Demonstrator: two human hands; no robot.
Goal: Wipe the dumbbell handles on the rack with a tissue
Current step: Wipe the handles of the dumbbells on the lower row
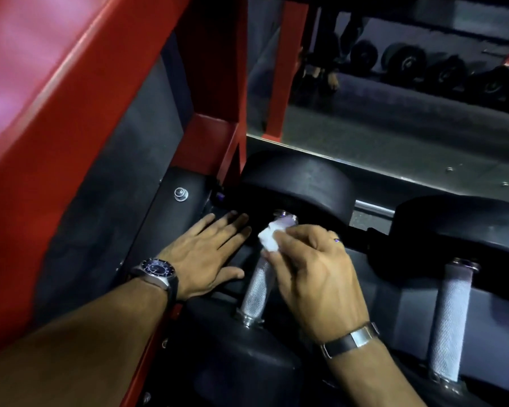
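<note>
Knurled steel dumbbell handle [257, 284] runs from seven to one o'clock, right hand [312, 268] pinching white tissue [269, 239] against its far end, left hand [200, 255] flat, fingers spread, at nine o'clock beside the red rack frame [80, 118]

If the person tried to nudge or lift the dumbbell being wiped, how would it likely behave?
The dumbbell is probably heavy: its black heads are bulky beside the right hand pressing the tissue. The round heads might roll, though the rack seems to cradle them. The knurled handle should resist slipping.
</note>
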